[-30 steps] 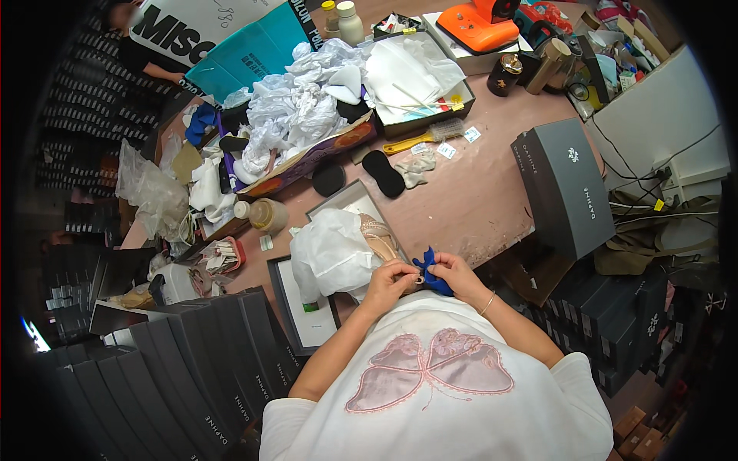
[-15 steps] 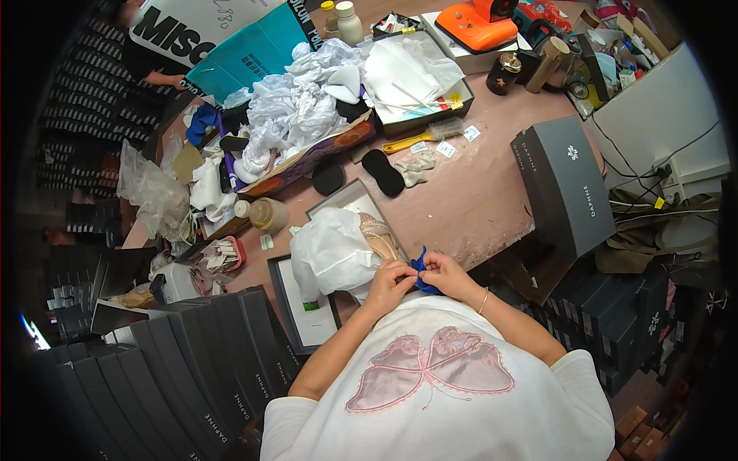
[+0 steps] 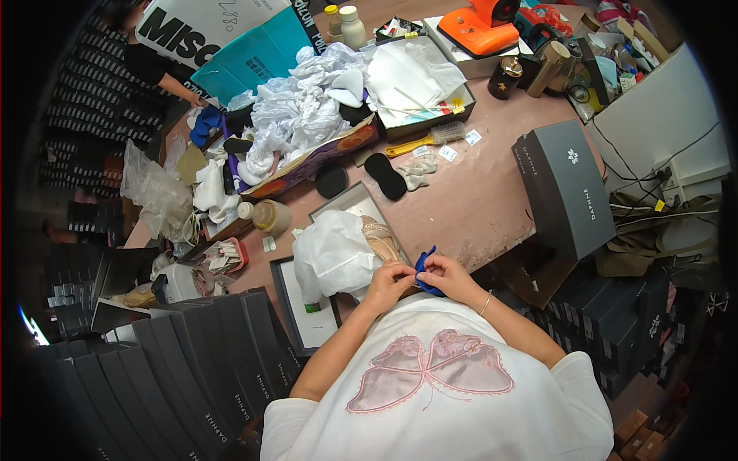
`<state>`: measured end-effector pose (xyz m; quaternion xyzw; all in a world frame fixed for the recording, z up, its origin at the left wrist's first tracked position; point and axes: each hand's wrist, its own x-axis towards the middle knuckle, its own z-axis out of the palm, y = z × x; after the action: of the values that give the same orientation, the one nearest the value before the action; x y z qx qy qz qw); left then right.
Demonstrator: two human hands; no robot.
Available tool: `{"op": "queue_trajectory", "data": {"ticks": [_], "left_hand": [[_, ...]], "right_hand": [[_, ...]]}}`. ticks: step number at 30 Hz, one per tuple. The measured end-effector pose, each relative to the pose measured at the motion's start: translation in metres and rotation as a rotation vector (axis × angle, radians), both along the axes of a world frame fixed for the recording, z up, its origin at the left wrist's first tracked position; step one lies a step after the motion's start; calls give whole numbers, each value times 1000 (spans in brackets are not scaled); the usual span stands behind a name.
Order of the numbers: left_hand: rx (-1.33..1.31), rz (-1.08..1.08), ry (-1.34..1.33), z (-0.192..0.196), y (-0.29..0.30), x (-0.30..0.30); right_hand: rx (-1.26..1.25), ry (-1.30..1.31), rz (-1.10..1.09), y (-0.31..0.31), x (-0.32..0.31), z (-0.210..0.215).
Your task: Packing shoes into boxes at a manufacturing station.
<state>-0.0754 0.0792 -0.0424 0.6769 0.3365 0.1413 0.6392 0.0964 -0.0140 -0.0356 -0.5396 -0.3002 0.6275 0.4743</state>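
Since a second ago, the right hand [image 3: 452, 278] has drawn in close to the left hand [image 3: 390, 284], pinching one soft blue cloth [image 3: 428, 289] by the desk's [image 3: 469, 200] near edge. Left fingertips press together (whether on anything, I cannot tell). Nearby, one beige strappy shoe [image 3: 377, 235] pokes from crinkled white tissue [image 3: 330, 250]. Beyond lie two black pads [image 3: 384, 176], one round, one waisted; one gray box [image 3: 565, 188] stands rightward.

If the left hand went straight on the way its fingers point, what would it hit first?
Most likely the blue cloth, directly in front of the left hand, with the right hand just beyond. Depth is unclear; they may already be touching.
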Motion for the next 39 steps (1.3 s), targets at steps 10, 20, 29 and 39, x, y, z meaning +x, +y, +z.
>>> {"op": "queue_trajectory", "data": {"ticks": [10, 20, 29, 39], "left_hand": [[130, -63, -34, -14, -1, -7], [-7, 40, -28, -1, -1, -2], [99, -14, 14, -6, -2, -6], [311, -60, 82, -12, -5, 0]], "right_hand": [[-97, 198, 30, 3, -4, -24], [-248, 418, -162, 3, -3, -11], [-18, -24, 26, 5, -8, -10], [-128, 63, -123, 11, -16, -39]]}}
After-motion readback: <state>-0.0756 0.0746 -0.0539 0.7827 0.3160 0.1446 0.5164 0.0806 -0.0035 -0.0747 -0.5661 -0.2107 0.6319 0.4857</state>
